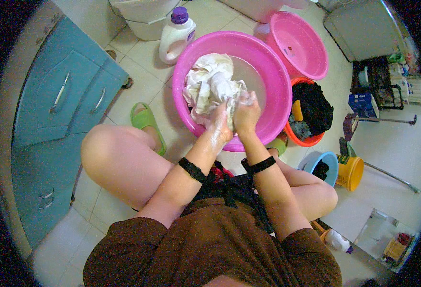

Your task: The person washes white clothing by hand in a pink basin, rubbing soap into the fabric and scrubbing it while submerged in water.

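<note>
A large pink plastic basin (pixel 280 89) stands on the floor before me, with cloudy water in its far right part. Wet white cloth (pixel 208 77) is heaped in its left half. Suds coat my left hand (pixel 219 120), which grips a part of the cloth over the basin's near side. Close beside it, my right hand (pixel 246 113) is closed on the same bunched cloth, with foam on its fingers. The cloth partly hides the left fingers. A white detergent bottle (pixel 176 39) with a purple cap stands just beyond the basin's left rim.
Right of the basin are a lighter pink basin (pixel 318 53), a red-orange basin (pixel 309 144) of dark clothes, a blue basin (pixel 332 163) and a yellow bucket (pixel 355 174). A blue cabinet (pixel 67 89) stands left; a white bucket (pixel 147 27) is beyond the bottle.
</note>
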`<act>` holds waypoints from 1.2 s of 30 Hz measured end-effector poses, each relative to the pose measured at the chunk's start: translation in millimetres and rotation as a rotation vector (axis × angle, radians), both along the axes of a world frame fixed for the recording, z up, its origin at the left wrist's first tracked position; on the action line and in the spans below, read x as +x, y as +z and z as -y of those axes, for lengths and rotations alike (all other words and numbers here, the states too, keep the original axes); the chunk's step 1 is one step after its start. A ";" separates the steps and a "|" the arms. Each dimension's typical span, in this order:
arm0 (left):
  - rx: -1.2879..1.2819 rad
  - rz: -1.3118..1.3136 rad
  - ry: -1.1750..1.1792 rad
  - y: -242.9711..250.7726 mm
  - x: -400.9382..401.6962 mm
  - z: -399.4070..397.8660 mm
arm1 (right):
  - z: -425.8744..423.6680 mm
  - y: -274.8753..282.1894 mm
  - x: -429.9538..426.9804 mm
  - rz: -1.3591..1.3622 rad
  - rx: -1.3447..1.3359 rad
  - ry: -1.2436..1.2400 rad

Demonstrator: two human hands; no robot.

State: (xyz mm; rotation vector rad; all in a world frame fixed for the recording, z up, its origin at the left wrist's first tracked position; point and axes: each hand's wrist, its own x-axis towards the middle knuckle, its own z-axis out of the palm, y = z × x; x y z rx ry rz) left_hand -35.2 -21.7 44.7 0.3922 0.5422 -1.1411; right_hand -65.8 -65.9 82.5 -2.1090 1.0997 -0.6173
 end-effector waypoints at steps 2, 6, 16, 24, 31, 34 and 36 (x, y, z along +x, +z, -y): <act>0.087 -0.136 -0.021 9.0 9.5 -7.6 | -11.4 -5.5 -7.0 -0.130 -0.064 0.039; -0.625 0.110 -0.192 -82.6 47.5 -50.2 | -75.0 -7.1 -13.9 -0.148 -0.158 0.333; -0.162 0.126 -0.156 -51.3 33.8 -41.9 | -71.8 -4.1 -13.6 -0.066 -0.128 0.224; -0.140 0.035 -0.015 -9.7 7.6 2.9 | 42.7 -44.2 -12.0 0.297 0.528 -0.167; -0.167 0.337 0.183 20.5 36.4 -21.8 | -2.2 13.2 -3.5 0.732 1.408 -0.099; -0.196 0.409 0.092 27.2 39.1 -22.6 | 0.3 19.5 -12.4 0.535 1.442 0.019; -0.271 0.390 0.007 35.3 43.7 -27.8 | 15.7 18.0 -14.0 0.381 1.564 0.171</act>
